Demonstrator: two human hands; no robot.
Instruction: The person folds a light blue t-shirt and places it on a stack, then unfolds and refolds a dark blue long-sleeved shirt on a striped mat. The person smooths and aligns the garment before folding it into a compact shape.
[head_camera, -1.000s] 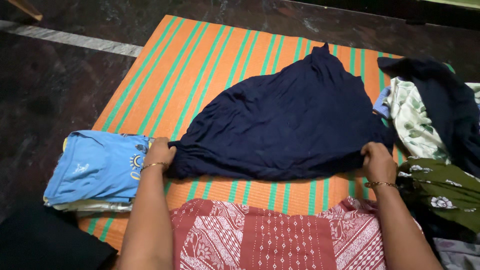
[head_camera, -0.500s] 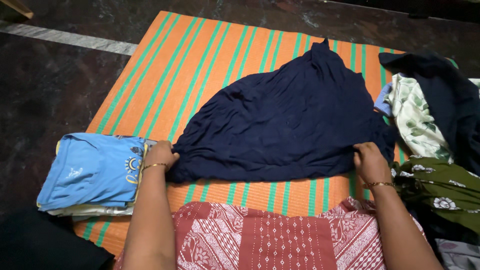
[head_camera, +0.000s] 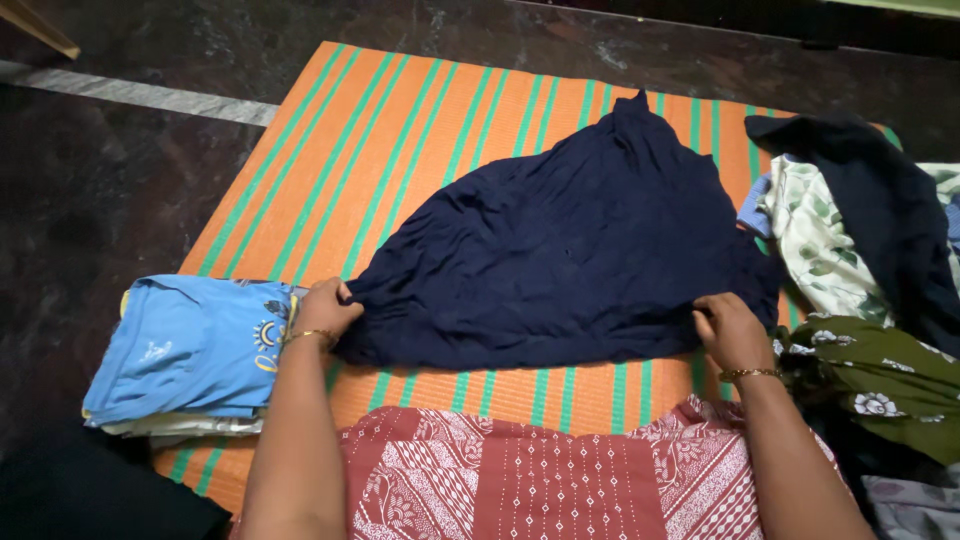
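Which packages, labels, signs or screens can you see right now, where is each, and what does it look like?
No packages, signs or screens in view.
Only printed mark: a small graphic on the folded light-blue garment at the left of the striped mat, beside the left hand; a yellow sun shape with dark marks, plus a faint pale mark further left.

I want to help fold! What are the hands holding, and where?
Both hands, left and right, grip the dark blue garment at its near edge's two corners.
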